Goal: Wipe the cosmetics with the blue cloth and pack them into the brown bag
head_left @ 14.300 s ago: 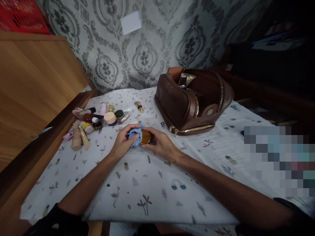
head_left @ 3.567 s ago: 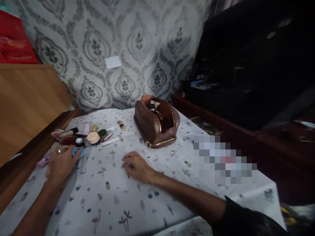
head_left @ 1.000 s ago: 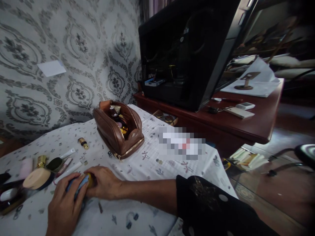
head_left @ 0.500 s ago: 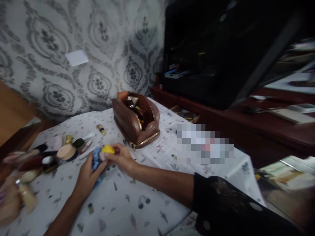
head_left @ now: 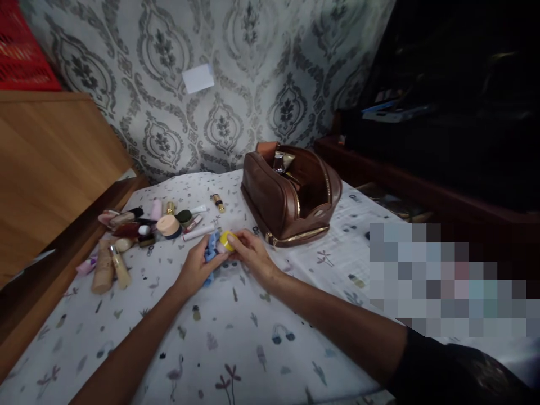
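Observation:
My left hand is closed on a crumpled blue cloth, pressed against a small cosmetic jar. The jar's yellow lid faces up and to the right, and its pale side partly shows. My right hand grips the jar from the right, thumb on the yellow lid and fingers behind it. Both hands meet above the patterned white cloth on the table. Just beyond them lies a slim white tube. Behind and to the right stands a brown cosmetic bag, unzipped, with a few items inside.
Several cosmetics lie at left, among them a peach-lidded jar, a tan tube and a slim beige bottle. A gold-and-black tube lies near the bag. A wooden panel borders the left; a blurred-out patch covers the right.
The yellow-lidded jar, earlier among the cosmetics at left, is now in my hands with the blue cloth. The amber jar held earliest is out of my hands. The view swung right, then back left.

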Demonstrator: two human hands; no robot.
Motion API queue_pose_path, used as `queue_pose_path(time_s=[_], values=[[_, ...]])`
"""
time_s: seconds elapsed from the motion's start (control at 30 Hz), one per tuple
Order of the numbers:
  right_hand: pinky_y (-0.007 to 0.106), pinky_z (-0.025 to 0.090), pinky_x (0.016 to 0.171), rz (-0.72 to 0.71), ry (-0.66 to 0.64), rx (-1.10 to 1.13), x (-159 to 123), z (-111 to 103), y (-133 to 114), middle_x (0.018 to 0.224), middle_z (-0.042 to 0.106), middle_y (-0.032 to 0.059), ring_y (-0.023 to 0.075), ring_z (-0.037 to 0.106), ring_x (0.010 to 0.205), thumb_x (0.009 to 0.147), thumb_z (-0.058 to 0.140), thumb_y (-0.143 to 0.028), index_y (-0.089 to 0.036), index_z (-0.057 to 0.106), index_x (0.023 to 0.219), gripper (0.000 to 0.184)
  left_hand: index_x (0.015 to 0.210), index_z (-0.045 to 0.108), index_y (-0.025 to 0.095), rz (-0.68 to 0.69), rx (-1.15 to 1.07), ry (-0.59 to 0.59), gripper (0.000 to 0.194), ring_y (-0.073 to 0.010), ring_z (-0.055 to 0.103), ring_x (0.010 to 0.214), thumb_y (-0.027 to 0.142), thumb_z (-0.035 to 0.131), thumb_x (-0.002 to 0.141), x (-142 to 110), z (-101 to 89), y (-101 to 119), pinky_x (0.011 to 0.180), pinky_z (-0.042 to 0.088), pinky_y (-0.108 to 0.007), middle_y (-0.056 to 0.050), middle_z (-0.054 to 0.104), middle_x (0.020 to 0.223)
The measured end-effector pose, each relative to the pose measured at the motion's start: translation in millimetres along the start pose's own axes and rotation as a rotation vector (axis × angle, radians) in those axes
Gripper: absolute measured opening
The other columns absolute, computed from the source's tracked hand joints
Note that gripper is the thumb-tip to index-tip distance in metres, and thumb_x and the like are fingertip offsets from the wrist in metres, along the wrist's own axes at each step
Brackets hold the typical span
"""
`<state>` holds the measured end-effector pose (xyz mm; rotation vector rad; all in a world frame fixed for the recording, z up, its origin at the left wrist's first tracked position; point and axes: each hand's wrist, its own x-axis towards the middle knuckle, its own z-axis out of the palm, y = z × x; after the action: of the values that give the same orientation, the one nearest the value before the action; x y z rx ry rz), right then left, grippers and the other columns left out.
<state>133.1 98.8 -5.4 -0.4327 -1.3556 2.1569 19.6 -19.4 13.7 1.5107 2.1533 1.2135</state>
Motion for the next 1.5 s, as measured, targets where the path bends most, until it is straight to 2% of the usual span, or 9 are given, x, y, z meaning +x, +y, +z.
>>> queue_pose_path(time_s=[0.17, 0.33, 0.43, 0.57, 0.73, 0.9, 1.23, 1.4, 1.5], values=[[0.028, 0.052, 0.065, -0.016, -0.012, -0.068, 0.9, -2.0, 4.6, 0.08, 0.06, -0.0014, 0.0137, 0.06, 0.07, 0.069, 0.073, -0.059, -0.02, 0.055, 0.087, 0.047, 0.111, 0.057, 0.017, 0.0, 0.07, 0.023, 0.037, -0.0191, 0.059, 0.085, 0.046, 0.059, 0.087, -2.1, 0.9, 3.8, 0.078, 0.048, -0.029, -0.002, 0.065, 0.093], [0.028, 0.049, 0.072, -0.214, -0.044, -0.386, -7.6, -4.2, 0.4, 0.085, 0.06, -0.0012, 0.015, 0.059, 0.079, 0.08, 0.066, -0.05, -0.019, 0.055, 0.095, 0.035, 0.123, 0.054, 0.019, 0.025, 0.071, 0.034, 0.05, -0.0241, 0.063, 0.102, 0.045, 0.064, 0.082, -2.1, 3.6, 4.4, 0.09, 0.048, -0.036, -0.007, 0.067, 0.113], [0.028, 0.047, 0.073, -0.258, -0.073, -0.604, -13.4, -3.8, -6.2, 0.088, 0.062, -0.0002, 0.0153, 0.058, 0.082, 0.084, 0.062, -0.042, -0.018, 0.058, 0.098, 0.028, 0.114, 0.06, 0.019, 0.065, 0.069, 0.013, 0.038, -0.0242, 0.063, 0.101, 0.041, 0.061, 0.083, 0.1, 5.1, 1.8, 0.09, 0.048, -0.036, -0.006, 0.068, 0.11], [0.03, 0.047, 0.074, -0.236, -0.058, -0.726, -12.4, -4.3, -7.9, 0.09, 0.063, 0.0025, 0.0171, 0.059, 0.083, 0.083, 0.063, -0.035, -0.016, 0.06, 0.098, 0.024, 0.11, 0.061, 0.02, 0.082, 0.097, 0.012, 0.031, -0.0232, 0.064, 0.099, 0.036, 0.06, 0.083, 2.7, 7.0, -1.7, 0.089, 0.049, -0.035, -0.005, 0.069, 0.107], [0.035, 0.05, 0.087, -0.287, -0.06, -0.651, -7.5, -5.3, -1.4, 0.108, 0.064, 0.0077, 0.0204, 0.061, 0.099, 0.082, 0.063, -0.031, -0.016, 0.06, 0.112, 0.033, 0.119, 0.058, 0.019, 0.128, 0.126, 0.066, 0.036, -0.0256, 0.06, 0.111, 0.028, 0.061, 0.084, 1.9, 9.6, -6.1, 0.096, 0.046, -0.039, -0.009, 0.066, 0.116], [0.037, 0.054, 0.086, -0.334, -0.062, -0.589, -3.7, -8.2, 4.0, 0.118, 0.063, 0.0104, 0.0231, 0.061, 0.107, 0.081, 0.063, -0.035, -0.019, 0.059, 0.119, 0.042, 0.131, 0.052, 0.02, 0.116, 0.222, 0.092, 0.043, -0.027, 0.056, 0.121, 0.028, 0.058, 0.09, 0.1, 9.4, -9.5, 0.102, 0.046, -0.041, -0.012, 0.061, 0.128], [0.042, 0.057, 0.085, -0.318, -0.049, -0.605, 5.2, -16.6, 15.4, 0.116, 0.066, 0.0131, 0.0258, 0.065, 0.102, 0.079, 0.064, -0.048, -0.018, 0.06, 0.121, 0.052, 0.132, 0.048, 0.019, 0.013, 0.403, 0.089, 0.036, -0.0256, 0.052, 0.125, 0.031, 0.047, 0.097, -1.7, 5.2, 4.0, 0.102, 0.048, -0.041, -0.01, 0.056, 0.131], [0.042, 0.057, 0.086, -0.317, -0.083, -0.632, 3.1, -16.6, 12.7, 0.113, 0.067, 0.0121, 0.0262, 0.065, 0.103, 0.08, 0.063, -0.047, -0.021, 0.058, 0.12, 0.048, 0.128, 0.049, 0.021, -0.006, 0.435, 0.114, 0.032, -0.0225, 0.054, 0.12, 0.032, 0.038, 0.101, -1.5, 1.9, 2.7, 0.1, 0.049, -0.037, -0.008, 0.057, 0.125], [0.042, 0.058, 0.084, -0.31, -0.093, -0.649, 2.7, -17.3, 12.6, 0.111, 0.067, 0.0126, 0.0266, 0.065, 0.104, 0.081, 0.061, -0.048, -0.021, 0.057, 0.122, 0.05, 0.127, 0.05, 0.021, 0.003, 0.458, 0.138, 0.031, -0.0226, 0.055, 0.118, 0.025, 0.037, 0.099, 0.1, -5.8, -2.0, 0.099, 0.049, -0.037, -0.009, 0.057, 0.123]])
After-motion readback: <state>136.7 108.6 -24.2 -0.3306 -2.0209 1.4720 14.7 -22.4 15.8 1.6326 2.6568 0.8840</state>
